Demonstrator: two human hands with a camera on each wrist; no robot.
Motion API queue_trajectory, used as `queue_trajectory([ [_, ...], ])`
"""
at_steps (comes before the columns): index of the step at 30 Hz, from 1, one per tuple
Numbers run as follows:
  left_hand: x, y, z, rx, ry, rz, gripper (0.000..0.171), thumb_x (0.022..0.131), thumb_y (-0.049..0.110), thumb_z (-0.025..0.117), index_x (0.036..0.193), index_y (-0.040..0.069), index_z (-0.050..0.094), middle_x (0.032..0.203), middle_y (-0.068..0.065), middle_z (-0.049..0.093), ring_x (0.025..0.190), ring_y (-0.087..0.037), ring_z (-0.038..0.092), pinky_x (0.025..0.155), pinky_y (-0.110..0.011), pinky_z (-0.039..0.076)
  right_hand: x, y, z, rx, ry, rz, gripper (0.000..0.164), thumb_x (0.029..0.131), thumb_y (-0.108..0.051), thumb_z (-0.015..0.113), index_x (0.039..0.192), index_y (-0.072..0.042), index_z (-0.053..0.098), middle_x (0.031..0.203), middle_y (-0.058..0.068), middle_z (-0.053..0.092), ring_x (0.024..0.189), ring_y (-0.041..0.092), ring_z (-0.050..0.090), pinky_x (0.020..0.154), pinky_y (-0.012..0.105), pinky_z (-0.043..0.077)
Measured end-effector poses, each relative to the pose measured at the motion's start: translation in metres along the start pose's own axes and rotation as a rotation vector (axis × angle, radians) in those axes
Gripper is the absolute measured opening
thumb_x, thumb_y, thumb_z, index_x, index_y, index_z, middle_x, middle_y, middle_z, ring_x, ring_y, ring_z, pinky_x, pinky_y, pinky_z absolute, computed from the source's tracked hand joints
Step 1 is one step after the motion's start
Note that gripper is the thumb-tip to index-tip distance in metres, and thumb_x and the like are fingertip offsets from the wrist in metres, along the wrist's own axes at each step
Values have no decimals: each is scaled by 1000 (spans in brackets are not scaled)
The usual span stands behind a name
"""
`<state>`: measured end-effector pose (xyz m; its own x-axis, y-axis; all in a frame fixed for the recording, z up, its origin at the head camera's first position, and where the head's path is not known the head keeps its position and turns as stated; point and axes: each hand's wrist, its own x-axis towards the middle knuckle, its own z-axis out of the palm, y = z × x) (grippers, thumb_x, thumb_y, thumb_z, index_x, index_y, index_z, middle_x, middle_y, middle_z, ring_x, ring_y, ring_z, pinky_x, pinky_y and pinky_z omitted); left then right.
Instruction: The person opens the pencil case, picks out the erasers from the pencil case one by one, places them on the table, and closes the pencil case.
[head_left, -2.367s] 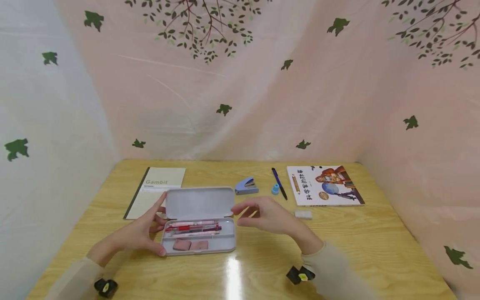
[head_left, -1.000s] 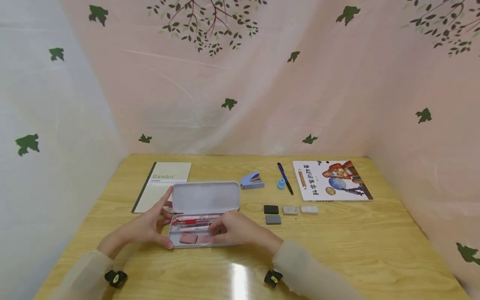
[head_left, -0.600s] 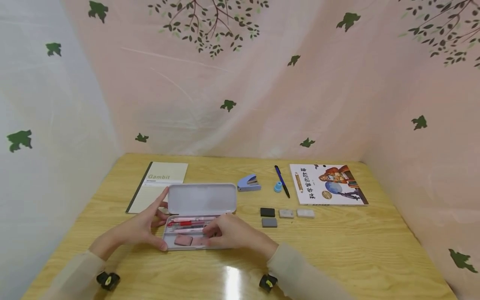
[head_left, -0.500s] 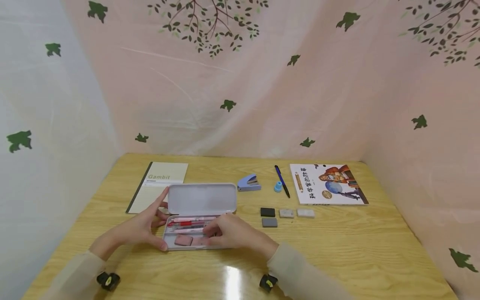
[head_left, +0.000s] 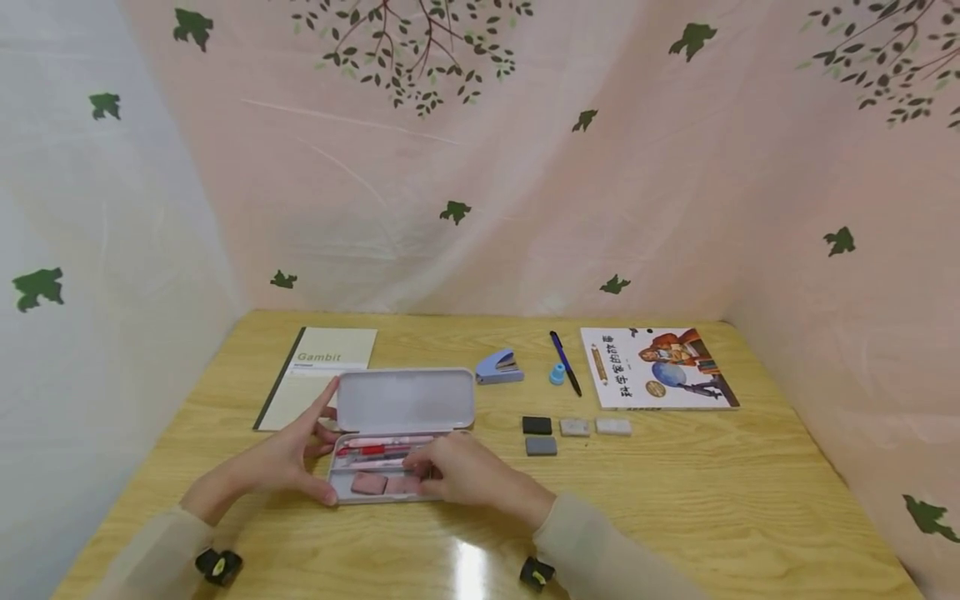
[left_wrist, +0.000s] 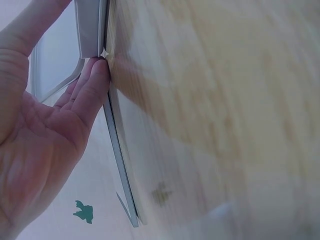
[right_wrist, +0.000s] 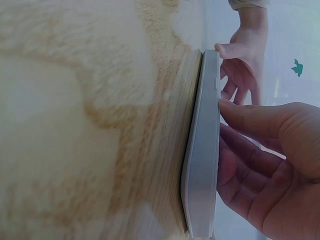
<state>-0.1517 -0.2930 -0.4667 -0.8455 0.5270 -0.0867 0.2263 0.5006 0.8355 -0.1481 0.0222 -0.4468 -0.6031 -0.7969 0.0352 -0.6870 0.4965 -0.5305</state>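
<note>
Holding the case (head_left: 342, 483) by its left end, the left hand (head_left: 281, 458) shows in the head view with its thumb at the near corner and its fingers toward the lid (head_left: 405, 400). The case lies open on the table (head_left: 675, 492), pens (head_left: 372, 451) in the far part, two pink erasers (head_left: 369, 483) in the near part. The right hand (head_left: 476, 475) has its fingers bent over the right one; whether they pinch it, I cannot tell. The erasers are probably light, soft and grippy, best taken by their long edges; the pens look smooth, likely to roll.

In the left wrist view, the left fingertips touch the case near the lid. Its shell seems thin, stiff, perhaps slippery, so the base offers a surer hold than the lid.

In the right wrist view, the thumb is at the front wall (right_wrist: 202, 135); the other fingertips are hidden behind it.
</note>
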Motion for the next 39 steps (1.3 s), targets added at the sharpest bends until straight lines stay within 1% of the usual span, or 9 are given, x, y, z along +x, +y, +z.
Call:
queue_trajectory([
  [4,0,-2,0,0,1,0,145,69,26,96,161,32,-17,146,-21,32,118,-31,53,108,-43,46,0,1,2,18,7,-23,28,91,-11,77,119,-9,76,94,-6,72,70,-1,54,64,9,45],
  [9,0,-3,1,-4,-2,3,145,69,25,96,161,32,-17,146,-21,32,118,-31,53,107,-43,46,0,2,1,3,-7,-41,28,90,-11,78,118,-9,76,96,-7,72,73,1,57,65,8,44],
  [15,0,-3,1,1,-5,1,144,70,25,95,161,33,-17,146,-21,31,119,-31,52,107,-42,47,1,2,1,-12,-45,-42,21,91,-12,77,112,-12,78,95,-8,71,75,-4,54,69,8,44],
  [19,0,-2,1,8,-5,-3,144,71,26,95,161,33,-17,146,-21,31,119,-31,52,107,-43,47,1,3,0,18,-63,-52,18,92,-11,75,110,-13,79,93,-10,72,73,-7,54,68,7,45],
  [22,-1,-1,2,5,-5,-4,143,71,25,95,161,32,-17,146,-21,31,119,-32,52,107,-43,47,2,3,0,36,-69,-50,18,93,-11,74,110,-14,79,90,-12,71,72,-7,54,67,7,46],
  [25,-1,0,2,1,-2,-5,144,71,25,95,161,31,-17,146,-21,31,119,-32,52,107,-43,46,2,3,0,53,-66,-43,18,94,-12,73,110,-14,79,91,-12,72,72,-7,55,66,7,47],
  [32,-3,0,1,9,-5,-18,143,71,26,95,160,32,-17,147,-21,30,120,-32,51,108,-42,46,3,2,-2,64,-9,-54,12,95,-17,74,105,-16,81,92,-13,73,70,-9,55,65,6,48],
  [39,-2,-2,1,5,-10,4,144,71,25,95,160,33,-18,148,-22,29,120,-32,51,108,-43,45,2,3,-5,163,3,-8,13,95,-18,74,106,-16,82,97,-12,75,76,-7,60,69,9,51],
])
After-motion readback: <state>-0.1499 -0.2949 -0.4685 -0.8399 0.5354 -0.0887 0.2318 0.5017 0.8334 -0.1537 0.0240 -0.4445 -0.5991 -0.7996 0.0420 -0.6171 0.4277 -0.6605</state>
